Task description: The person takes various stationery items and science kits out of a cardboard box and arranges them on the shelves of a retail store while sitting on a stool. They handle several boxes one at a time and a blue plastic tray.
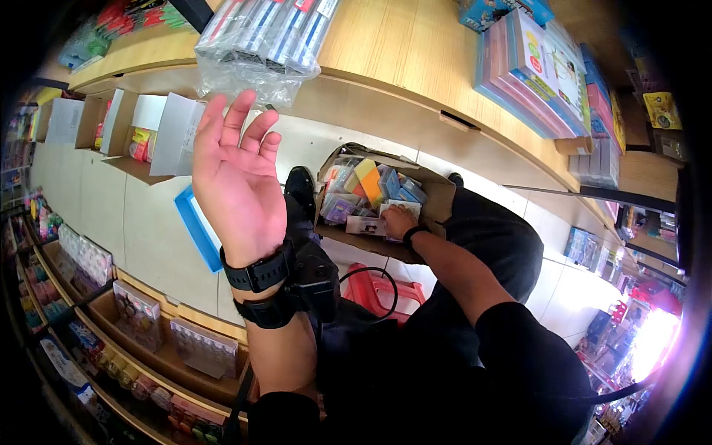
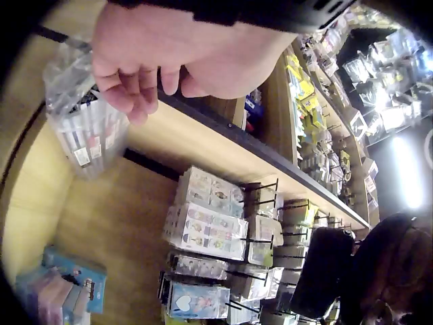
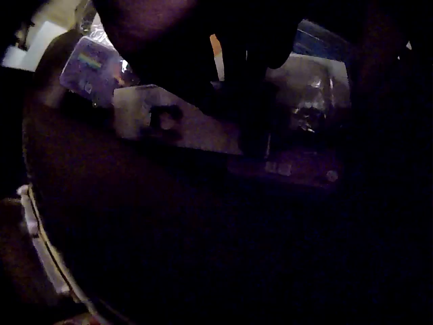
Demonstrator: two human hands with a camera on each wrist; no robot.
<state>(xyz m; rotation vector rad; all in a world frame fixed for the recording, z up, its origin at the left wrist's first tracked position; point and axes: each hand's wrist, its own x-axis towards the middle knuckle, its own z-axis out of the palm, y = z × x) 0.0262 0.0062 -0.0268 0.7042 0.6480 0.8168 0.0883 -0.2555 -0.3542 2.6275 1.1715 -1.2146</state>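
Observation:
My left hand [image 1: 243, 182] is raised palm up with fingers loosely bent, holding nothing; in the head view its fingertips are beside a clear plastic bag of long packs [image 1: 267, 37] on the wooden shelf. The left wrist view shows the same hand [image 2: 183, 51] above the bag [image 2: 88, 128]. My right hand [image 1: 399, 221] reaches into an open cardboard box [image 1: 437, 194] of small packets, over a pale card pack [image 1: 366, 225]. Its fingertips are hidden among the packets, and the right wrist view is too dark to show a grip. A yellow-orange item [image 1: 368, 180] lies in the box.
A blue tray [image 1: 194, 230] lies on the tiled floor, left of my legs. A red stool [image 1: 371, 289] stands below the box. Open cartons [image 1: 174, 133] line the upper left. Stacked boxed goods [image 1: 534, 74] sit on the shelf at right. Display shelves [image 1: 174, 348] run along the lower left.

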